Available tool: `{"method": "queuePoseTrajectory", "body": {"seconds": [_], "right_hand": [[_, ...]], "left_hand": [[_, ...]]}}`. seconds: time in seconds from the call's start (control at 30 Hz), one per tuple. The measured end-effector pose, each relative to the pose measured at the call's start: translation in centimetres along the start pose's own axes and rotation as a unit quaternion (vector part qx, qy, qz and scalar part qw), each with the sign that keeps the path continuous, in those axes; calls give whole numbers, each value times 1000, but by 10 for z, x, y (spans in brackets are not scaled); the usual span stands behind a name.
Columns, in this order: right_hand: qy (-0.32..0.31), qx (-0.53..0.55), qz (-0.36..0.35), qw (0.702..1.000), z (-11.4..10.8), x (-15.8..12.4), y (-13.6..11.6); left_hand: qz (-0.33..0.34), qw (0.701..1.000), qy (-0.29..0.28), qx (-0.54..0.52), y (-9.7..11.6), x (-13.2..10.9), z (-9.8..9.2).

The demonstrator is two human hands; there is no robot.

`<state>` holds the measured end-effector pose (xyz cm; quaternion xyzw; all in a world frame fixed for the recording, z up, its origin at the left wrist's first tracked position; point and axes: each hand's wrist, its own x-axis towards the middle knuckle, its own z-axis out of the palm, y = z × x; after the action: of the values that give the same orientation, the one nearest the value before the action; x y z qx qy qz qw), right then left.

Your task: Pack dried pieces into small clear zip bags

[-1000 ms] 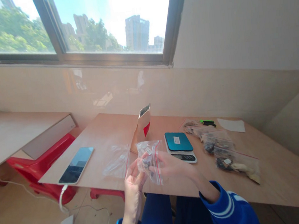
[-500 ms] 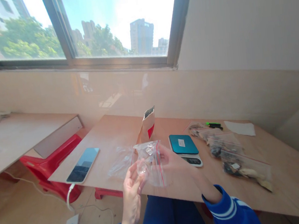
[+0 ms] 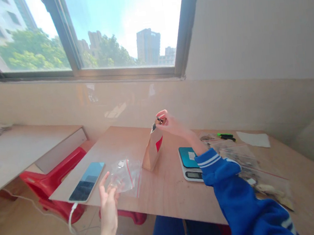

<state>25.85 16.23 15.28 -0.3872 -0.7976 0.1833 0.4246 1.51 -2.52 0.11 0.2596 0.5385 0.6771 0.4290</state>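
The right hand (image 3: 166, 123) is raised, arm reaching forward, its fingertips pinched on a small dark piece (image 3: 160, 121) just above the mouth of a kraft paper pouch (image 3: 152, 151). The pouch stands upright on the desk (image 3: 171, 202), a red patch on its face. The left hand (image 3: 109, 208) is open, fingers spread, just beside a crumpled clear zip bag (image 3: 125, 175) lying near the desk's near edge. Farther right sit a digital scale (image 3: 187, 157) with a teal top and filled zip bags (image 3: 241, 157); a tablet (image 3: 86, 182) lies left.
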Motion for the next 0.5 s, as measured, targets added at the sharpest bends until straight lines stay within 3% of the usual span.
{"method": "queuePoseTrajectory", "body": {"seconds": [0.13,0.33,0.43,0.5], "right_hand": [[-51,-89,-3,995,-1,4,-5],[-96,-101,-23,990,-6,6,-12],[-96,-118,-35,988,-6,7,-10],[-87,-131,-32,987,-6,7,-10]], "left_hand": [[117,978,-6,173,-16,29,-11],[158,940,17,301,-22,40,-12],[203,903,18,379,-26,41,-9],[193,901,7,389,-33,42,-7]]}}
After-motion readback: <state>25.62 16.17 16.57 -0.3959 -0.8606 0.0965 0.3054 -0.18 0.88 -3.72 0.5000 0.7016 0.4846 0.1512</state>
